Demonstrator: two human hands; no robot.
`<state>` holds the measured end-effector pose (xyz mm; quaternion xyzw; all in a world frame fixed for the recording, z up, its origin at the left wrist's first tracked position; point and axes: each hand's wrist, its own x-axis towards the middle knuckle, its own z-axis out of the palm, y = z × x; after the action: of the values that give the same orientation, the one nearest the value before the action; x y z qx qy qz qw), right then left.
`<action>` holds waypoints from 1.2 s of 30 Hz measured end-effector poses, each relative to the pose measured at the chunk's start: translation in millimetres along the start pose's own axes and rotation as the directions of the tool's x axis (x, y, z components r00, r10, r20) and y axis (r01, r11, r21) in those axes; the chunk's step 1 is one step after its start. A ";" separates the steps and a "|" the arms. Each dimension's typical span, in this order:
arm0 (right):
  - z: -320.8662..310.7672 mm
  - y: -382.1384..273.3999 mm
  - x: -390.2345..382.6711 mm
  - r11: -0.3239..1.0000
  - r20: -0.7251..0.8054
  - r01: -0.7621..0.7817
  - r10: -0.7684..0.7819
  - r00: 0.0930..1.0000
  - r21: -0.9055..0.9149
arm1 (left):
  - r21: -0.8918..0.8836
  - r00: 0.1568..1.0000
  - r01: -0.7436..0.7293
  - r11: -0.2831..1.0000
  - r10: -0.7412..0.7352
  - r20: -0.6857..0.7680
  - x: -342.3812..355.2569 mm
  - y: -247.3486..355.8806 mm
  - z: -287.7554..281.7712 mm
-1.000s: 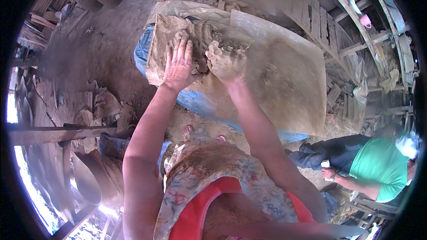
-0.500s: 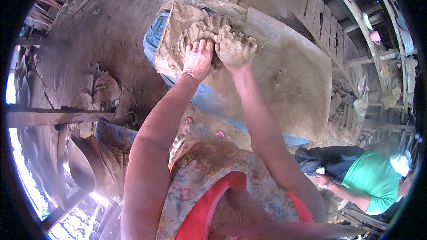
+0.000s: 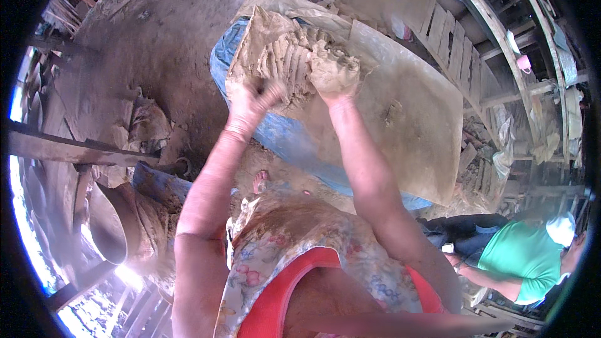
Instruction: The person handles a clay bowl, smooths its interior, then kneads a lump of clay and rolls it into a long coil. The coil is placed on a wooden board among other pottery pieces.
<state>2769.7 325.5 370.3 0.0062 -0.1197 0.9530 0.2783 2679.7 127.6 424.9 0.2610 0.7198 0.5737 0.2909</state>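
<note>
Ridged clay (image 3: pixel 285 56) lies on the counter's (image 3: pixel 413 131) left end. The left hand (image 3: pixel 250 101), blurred, spreads loosely at the clay's near edge; the clay-caked right hand (image 3: pixel 336 81) touches its right side, grip impossible to tell.

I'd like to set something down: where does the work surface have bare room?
Mainly the tan sheet to the right of the right hand, bordered by the blue sheet along the near edge; one small rough spot interrupts it. The left end is crowded with the clay mass and left hand.
</note>
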 end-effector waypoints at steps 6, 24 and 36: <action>32.8 15.8 -16.8 0.979 -0.242 0.065 -0.111 0.964 -0.193 | 0.292 0.275 -0.757 0.584 0.691 -0.669 -14.2 122.4 -31.4; -1.6 -3.2 15.6 0.994 -0.044 0.006 -0.011 0.999 -0.113 | 0.690 0.904 -0.368 0.624 0.414 0.107 151.6 -30.1 42.3; 1.2 13.8 16.3 0.976 -0.100 0.125 -0.145 0.984 -0.180 | 0.822 0.817 -0.326 0.467 0.576 -0.003 98.5 -67.2 45.0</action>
<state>2748.5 322.7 369.7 -0.0636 -0.1853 0.9167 0.3482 2640.8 214.0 339.7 0.4599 0.8330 0.2813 -0.1245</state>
